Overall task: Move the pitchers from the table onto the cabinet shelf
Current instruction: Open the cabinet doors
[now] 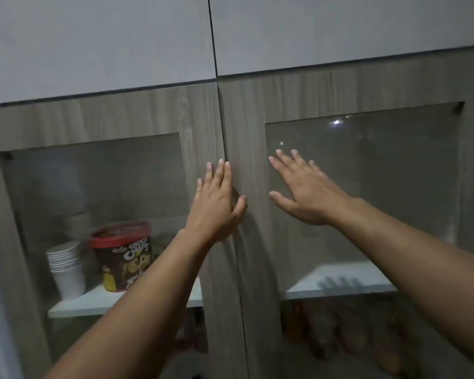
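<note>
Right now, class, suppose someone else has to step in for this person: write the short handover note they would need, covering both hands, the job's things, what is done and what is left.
Left hand: open and empty, flat on the wooden frame of the left cabinet door, at the seam between the doors.
Right hand: open and empty, fingers spread over the glass of the right cabinet door.
Both doors look shut.
Pitchers: none in view; neither is the table.
Behind the left glass, the shelf holds a stack of white cups and a chocolate cereal tub. The shelf behind the right glass looks bare.
Done: cannot tell from here.
Left: cannot tell; find the pitchers first.
</note>
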